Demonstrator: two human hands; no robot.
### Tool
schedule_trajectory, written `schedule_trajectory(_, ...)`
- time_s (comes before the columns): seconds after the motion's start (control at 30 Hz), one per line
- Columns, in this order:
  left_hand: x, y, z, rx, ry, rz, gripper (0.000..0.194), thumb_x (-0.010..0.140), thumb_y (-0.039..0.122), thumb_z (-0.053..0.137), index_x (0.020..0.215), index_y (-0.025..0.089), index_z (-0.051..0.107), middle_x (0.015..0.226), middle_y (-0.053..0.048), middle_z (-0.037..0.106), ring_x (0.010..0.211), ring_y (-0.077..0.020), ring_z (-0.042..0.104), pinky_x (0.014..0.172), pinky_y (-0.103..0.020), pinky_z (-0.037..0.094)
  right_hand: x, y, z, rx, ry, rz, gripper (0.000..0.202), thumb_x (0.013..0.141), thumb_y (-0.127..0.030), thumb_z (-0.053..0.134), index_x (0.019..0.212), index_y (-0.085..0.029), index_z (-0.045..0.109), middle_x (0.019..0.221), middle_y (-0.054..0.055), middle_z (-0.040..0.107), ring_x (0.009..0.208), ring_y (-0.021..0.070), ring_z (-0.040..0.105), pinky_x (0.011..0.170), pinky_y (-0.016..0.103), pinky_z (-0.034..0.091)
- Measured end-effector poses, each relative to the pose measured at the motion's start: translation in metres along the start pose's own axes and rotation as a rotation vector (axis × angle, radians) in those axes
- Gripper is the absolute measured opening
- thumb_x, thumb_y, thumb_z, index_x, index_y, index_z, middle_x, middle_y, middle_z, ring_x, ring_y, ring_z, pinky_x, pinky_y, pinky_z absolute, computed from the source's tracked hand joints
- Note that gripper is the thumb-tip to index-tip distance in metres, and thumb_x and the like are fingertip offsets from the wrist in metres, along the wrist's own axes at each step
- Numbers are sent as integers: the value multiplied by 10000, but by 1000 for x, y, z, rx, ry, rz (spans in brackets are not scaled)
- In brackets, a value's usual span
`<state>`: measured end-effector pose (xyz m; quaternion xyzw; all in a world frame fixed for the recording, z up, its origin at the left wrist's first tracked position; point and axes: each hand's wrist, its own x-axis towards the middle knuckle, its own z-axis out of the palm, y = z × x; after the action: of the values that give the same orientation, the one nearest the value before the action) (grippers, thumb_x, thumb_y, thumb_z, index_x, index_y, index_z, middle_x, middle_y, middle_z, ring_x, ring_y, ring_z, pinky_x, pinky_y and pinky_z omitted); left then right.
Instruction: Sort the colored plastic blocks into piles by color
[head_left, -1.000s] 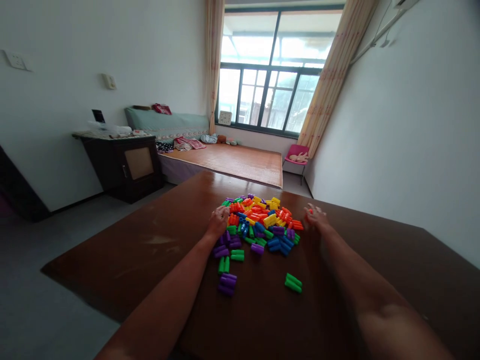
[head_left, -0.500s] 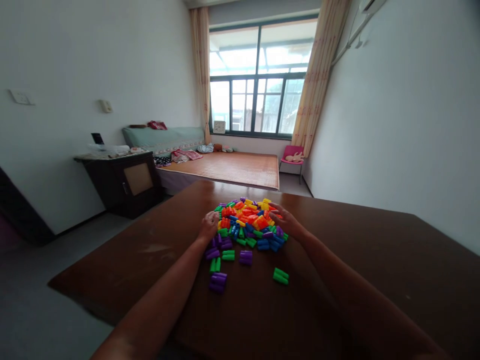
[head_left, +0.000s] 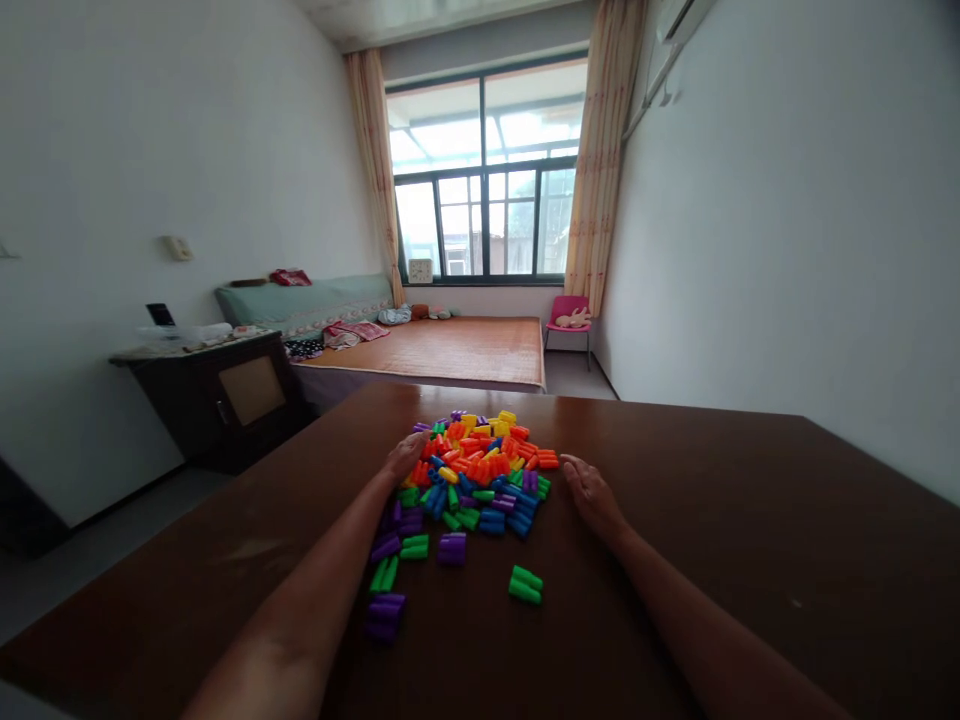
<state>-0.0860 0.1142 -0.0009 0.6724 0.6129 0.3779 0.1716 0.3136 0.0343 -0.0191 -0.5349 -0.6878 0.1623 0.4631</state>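
A heap of plastic pieces point(head_left: 480, 465) in orange, yellow, green, blue and purple lies on the brown table point(head_left: 675, 500). At the heap's left edge is my left hand point(head_left: 405, 457), fingers extended and holding nothing that shows. My right hand point(head_left: 591, 490) rests on the table just right of the heap, open, with a small gap to the orange pieces. Nearer to me, apart from the heap, lie a green piece point(head_left: 526, 585), a purple piece point(head_left: 452, 549) and, by my left forearm, another purple piece point(head_left: 386, 616).
Past the table's far edge stands a bed point(head_left: 465, 350) with a mat and cloths on it. A dark cabinet point(head_left: 255, 390) is at the left. Under the window, a pink chair point(head_left: 568, 315) holds a soft toy.
My right hand has moved off the heap's right side onto the table. My left hand stays by the left edge. The camera view has shifted, so the scene sits further left and lower.
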Motion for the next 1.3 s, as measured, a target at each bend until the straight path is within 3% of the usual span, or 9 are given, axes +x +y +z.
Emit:
schedule_trajectory(0.2, -6, 43, 45, -170, -62, 125, 719, 818, 747, 337, 934, 167, 745, 1192, -124, 665, 1162, -253, 579, 1057, -370, 406, 15, 20, -9, 77, 99, 180, 526, 911, -522, 274, 1110, -191, 631, 1148, 110, 665, 1073, 253, 607, 980, 433, 449)
schedule_trajectory(0.5, -21, 127, 105, -323, -177, 260, 648, 869, 670, 348, 840, 178, 768, 927, -79, 740, 950, -218, 655, 969, -364, 456, 15, 23, -15, 126, 121, 225, 483, 909, -513, 303, 1055, -206, 645, 1067, 102, 695, 987, 234, 642, 918, 391, 477)
schedule_trajectory(0.63, -28, 158, 115, -325, -267, 268, 627, 869, 647, 387, 853, 153, 771, 750, -61, 730, 790, -206, 660, 818, -331, 505, 16, 21, -21, 193, 46, 228, 459, 900, -529, 341, 1010, -223, 664, 987, 72, 722, 910, 225, 666, 859, 373, 505)
schedule_trajectory(0.83, -44, 179, 107, -238, -406, 304, 562, 835, 610, 490, 857, 123, 771, 593, -14, 669, 617, -163, 597, 619, -258, 481, 11, 4, -31, 282, -143, 149, 448, 853, -561, 442, 892, -206, 712, 856, 45, 729, 772, 209, 678, 733, 325, 532)
schedule_trajectory(0.97, -47, 179, 93, -258, -549, 388, 534, 841, 594, 502, 828, 132, 769, 695, -41, 714, 705, -179, 636, 702, -266, 508, 7, -13, -35, 369, -321, 54, 418, 819, -560, 521, 826, -190, 715, 823, 33, 720, 757, 192, 660, 696, 291, 522)
schedule_trajectory(1.03, -37, 170, 82, -308, -532, 416, 528, 857, 590, 482, 819, 146, 765, 832, -69, 742, 830, -211, 665, 802, -298, 516, 7, -18, -39, 413, -315, 47, 450, 835, -573, 496, 819, -181, 717, 833, 46, 721, 777, 193, 655, 701, 291, 514)
schedule_trajectory(1.17, 6, 121, 44, -287, -163, 346, 524, 885, 577, 423, 910, 166, 749, 1062, -94, 720, 1017, -244, 643, 947, -363, 481, 12, -8, -43, 418, -59, 132, 491, 854, -595, 450, 857, -182, 714, 897, 73, 729, 847, 215, 655, 761, 321, 506)
schedule_trajectory(1.23, 32, 89, 23, -102, 11, 214, 512, 883, 564, 410, 969, 175, 732, 1117, -89, 701, 1100, -241, 605, 992, -359, 452, 15, 8, -42, 342, 74, 179, 476, 850, -592, 448, 867, -193, 707, 913, 75, 727, 880, 228, 650, 796, 336, 498)
schedule_trajectory(1.3, 53, 61, 7, 123, 84, 38, 461, 878, 538, 421, 983, 206, 722, 1167, -72, 684, 1197, -236, 546, 1049, -352, 396, 18, 25, -38, 275, 149, 228, 470, 851, -588, 427, 885, -204, 696, 923, 75, 723, 891, 235, 646, 804, 348, 497)
